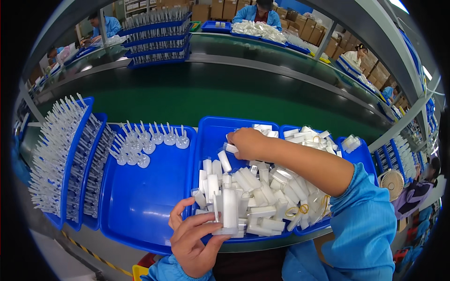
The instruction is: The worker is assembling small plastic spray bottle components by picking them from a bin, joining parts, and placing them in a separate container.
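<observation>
Long, flat, dark-green work surface (164,93) is seen crossing the room, with brown cardboard boxes (307,29) stacked in the background and a person in a blue garment (258,15) seated on the far side. On the near side, blue plastic trays are set side by side. In the shallow left tray (145,201), small translucent pieces with thin stems and rounded bases (149,146) are grouped toward the upper end; at its left, tilted blue trays are packed with similar stemmed pieces (58,145). White, block-shaped pieces with clear plastic parts (265,194) are heaped loosely in the blue middle tray (211,133). More such pieces are heaped in the blue tray next to it on the right (313,229), and yellow elastic bands (303,209) are seen among the blocks. One upright white block with a clear plastic base (230,208) is grasped between the thumb and fingers of the left hand (197,239), above the near edge of the middle tray. The right hand (251,143) is extended over the upper part of that tray, fingers bent downward; a small whitish piece (230,148) is seen at its fingertips, but whether it is gripped or only touched cannot be told. Right forearm is partly covered by a blue sleeve (361,215).
</observation>
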The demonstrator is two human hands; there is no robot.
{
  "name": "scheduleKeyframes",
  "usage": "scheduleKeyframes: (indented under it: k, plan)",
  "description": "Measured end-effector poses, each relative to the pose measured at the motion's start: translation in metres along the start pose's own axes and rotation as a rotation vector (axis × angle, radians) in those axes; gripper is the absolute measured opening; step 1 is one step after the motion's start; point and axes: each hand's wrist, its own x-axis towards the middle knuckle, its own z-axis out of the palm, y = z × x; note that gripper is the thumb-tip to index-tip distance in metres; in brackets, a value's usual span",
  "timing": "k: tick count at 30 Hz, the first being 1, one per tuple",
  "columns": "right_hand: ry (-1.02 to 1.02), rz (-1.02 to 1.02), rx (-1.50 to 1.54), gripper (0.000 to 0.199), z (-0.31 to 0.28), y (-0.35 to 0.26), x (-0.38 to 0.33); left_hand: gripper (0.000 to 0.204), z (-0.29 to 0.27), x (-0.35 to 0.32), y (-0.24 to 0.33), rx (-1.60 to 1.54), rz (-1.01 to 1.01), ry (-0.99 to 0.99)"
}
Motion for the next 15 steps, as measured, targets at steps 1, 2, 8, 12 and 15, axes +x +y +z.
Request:
scheduleKeyframes:
  k: [1, 2, 8, 12, 15]
  plan:
    - [-0.002, -0.028, 0.016, 0.042, 0.0, -0.001, 0.001, 0.016, -0.001, 0.0, 0.0, 0.029, 0.003, -0.014]
    - [0.034, -0.015, 0.138, 0.046, -0.001, -0.001, -0.002, 0.015, -0.002, 0.001, 0.001, 0.057, 0.007, -0.03]
    - [-0.041, 0.039, 1.342, 0.056, -0.03, -0.037, -0.046, 0.017, 0.003, -0.003, -0.003, 0.105, 0.042, -0.095]
    - [-0.183, -0.048, 1.685, 0.052, -0.034, -0.054, -0.076, 0.015, 0.007, 0.001, 0.0, 0.091, 0.058, -0.131]
    - [-0.234, -0.029, 1.805, 0.048, -0.04, -0.06, -0.089, 0.014, 0.009, 0.003, 0.001, 0.087, 0.057, -0.143]
